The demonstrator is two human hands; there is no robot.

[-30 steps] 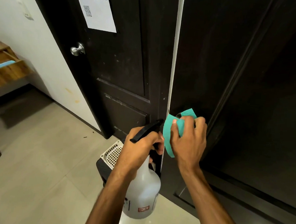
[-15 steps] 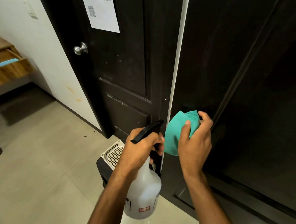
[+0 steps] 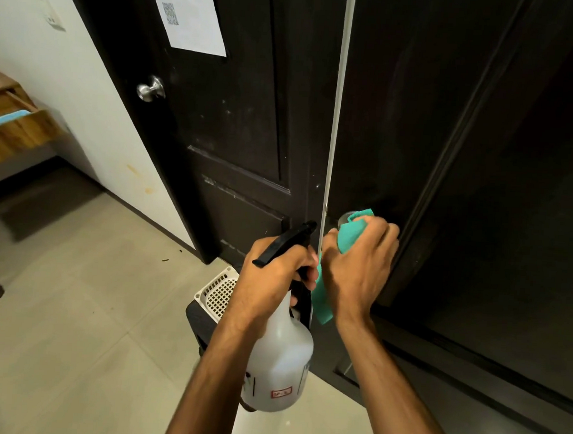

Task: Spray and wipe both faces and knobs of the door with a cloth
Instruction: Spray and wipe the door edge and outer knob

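R hand (image 3: pixel 355 271) grips cloth (image 3: pixel 351 236) round door knob (image 3: pixel 345 217); L hand (image 3: pixel 271 279) holds spray bottle (image 3: pixel 279 360).

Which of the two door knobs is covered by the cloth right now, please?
The near knob, under the right hand holding the teal cloth. The silver knob on the far door stands bare and untouched.

head-worn view, downward, close to door (image 3: pixel 418 124)
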